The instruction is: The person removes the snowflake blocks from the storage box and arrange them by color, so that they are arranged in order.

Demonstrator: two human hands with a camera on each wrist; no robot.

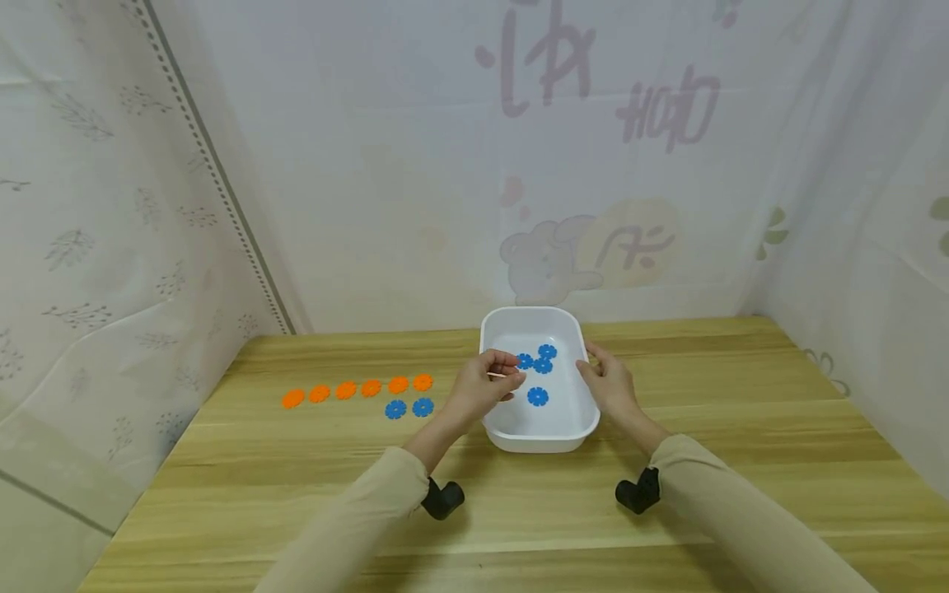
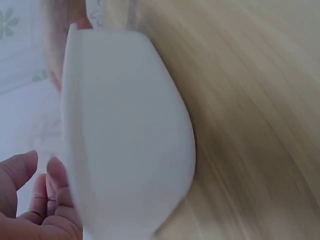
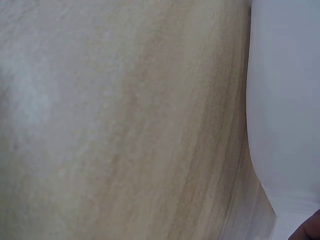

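Note:
A white plastic tray [image 1: 539,443] stands on the table with several blue snowflake discs [image 1: 537,397] inside it. My left hand [image 1: 480,385] hovers over the tray's left side, its thumb and forefinger apart with no disc showing between them. Its fingertips overlap one of the blue discs in the head view. In the left wrist view, the loosely bent fingers [image 2: 56,200] stand beside the tray's rim [image 2: 72,125]. My right hand [image 1: 610,380] grips the tray's right rim, thumb at the inner side and fingers outside. Only a bit of that hand shows in the right wrist view.
Left of the tray, several orange snowflake discs [image 1: 346,390] lie in a row on the wooden table [image 1: 549,527]. Two blue discs [image 1: 396,409] lie in front of the row's right end. A printed cloth [image 1: 385,206] hangs behind the table.

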